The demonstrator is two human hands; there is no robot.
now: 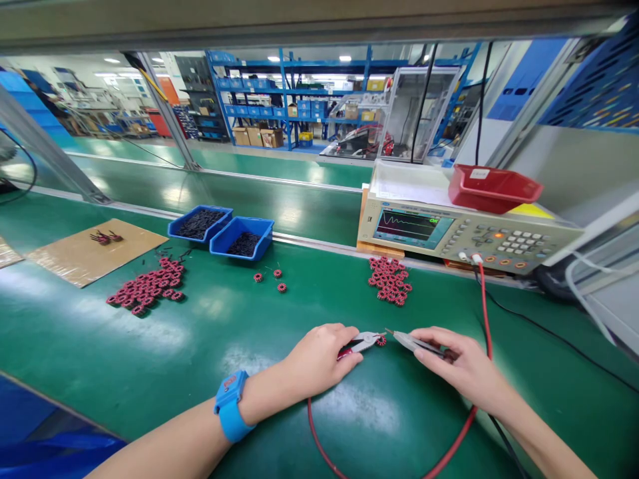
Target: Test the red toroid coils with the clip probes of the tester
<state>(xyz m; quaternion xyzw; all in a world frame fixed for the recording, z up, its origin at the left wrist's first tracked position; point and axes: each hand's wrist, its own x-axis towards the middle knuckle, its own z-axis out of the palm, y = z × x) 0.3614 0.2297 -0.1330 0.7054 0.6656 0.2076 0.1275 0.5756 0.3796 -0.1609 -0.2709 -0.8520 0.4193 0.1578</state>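
Note:
My left hand [327, 356], with a blue band [233, 406] on its wrist, is closed around a test clip [365, 341] with a red grip. The jaws of this clip are at a small red toroid coil [381, 340], by one of its wire leads. My right hand [462, 362] pinches a second test clip [412, 343], its jaws pointing left at the coil's other lead. Whether those jaws touch the lead is too small to tell. A red cable [315, 432] runs down from behind my left hand.
A tester [464, 233] with a lit screen stands at back right, under a red bin [494, 188]. Coil piles lie at right [390, 281] and left [150, 286]. Two blue bins [264, 246] hold black pieces. Cardboard [74, 259] lies far left; a thick red cable [485, 313] crosses the right side.

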